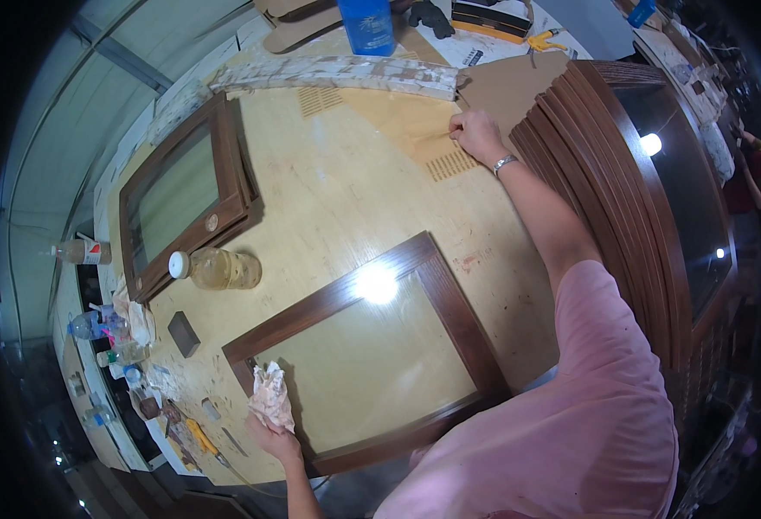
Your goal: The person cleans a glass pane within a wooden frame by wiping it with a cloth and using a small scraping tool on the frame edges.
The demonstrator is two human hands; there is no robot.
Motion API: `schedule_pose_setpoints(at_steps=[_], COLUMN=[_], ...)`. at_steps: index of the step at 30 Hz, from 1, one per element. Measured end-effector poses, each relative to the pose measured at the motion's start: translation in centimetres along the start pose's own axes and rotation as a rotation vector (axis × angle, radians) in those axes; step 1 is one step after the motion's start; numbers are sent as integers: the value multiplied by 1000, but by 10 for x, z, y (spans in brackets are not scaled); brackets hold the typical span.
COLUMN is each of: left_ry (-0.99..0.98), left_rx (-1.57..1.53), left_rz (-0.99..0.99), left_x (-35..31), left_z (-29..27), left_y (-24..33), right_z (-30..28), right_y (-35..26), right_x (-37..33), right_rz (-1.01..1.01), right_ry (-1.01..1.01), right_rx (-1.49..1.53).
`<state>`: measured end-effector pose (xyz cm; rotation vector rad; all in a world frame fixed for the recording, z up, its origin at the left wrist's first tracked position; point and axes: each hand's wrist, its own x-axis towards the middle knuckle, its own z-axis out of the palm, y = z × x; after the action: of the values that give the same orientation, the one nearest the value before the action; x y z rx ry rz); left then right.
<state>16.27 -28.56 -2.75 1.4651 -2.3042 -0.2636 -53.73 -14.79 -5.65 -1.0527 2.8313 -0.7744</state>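
Observation:
My left hand [275, 439] is closed around a crumpled, pale pinkish cloth [271, 398]. It holds the cloth over the left corner of a dark brown wooden frame [449, 316] with a glass pane, which lies flat on the table in front of me. My right arm reaches to the far right, where my right hand [477, 137] has its fingers curled and pinched at the edge of a tan paper sheet [398, 125]. Rows of dark print run along that sheet's ends. Part of its right edge is hidden under my hand.
Beyond the frame lie a capped bottle of yellowish liquid [224, 269], a dark block [184, 334] and another framed glass panel [224, 147]. A stack of brown frames [588, 147] stands at right. Bottles and a yellow-handled tool [200, 435] sit at left. A blue container [367, 26] stands behind.

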Motion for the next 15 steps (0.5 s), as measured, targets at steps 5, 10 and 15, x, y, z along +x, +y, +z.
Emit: schedule_pose_setpoints(at_steps=[5,10,15], left_ry=[-3,-10,0], left_rx=[12,24,-16], left_rz=[2,8,14], left_x=[0,1,2], left_z=[0,0,-2], left_y=[0,-4,4], right_z=[3,9,15], right_y=[-1,-1,1], right_x=[-10,-20,-26], right_rz=[-82,-116,-163], right_ry=[118,154,216], right_rx=[-54,-56,-26])
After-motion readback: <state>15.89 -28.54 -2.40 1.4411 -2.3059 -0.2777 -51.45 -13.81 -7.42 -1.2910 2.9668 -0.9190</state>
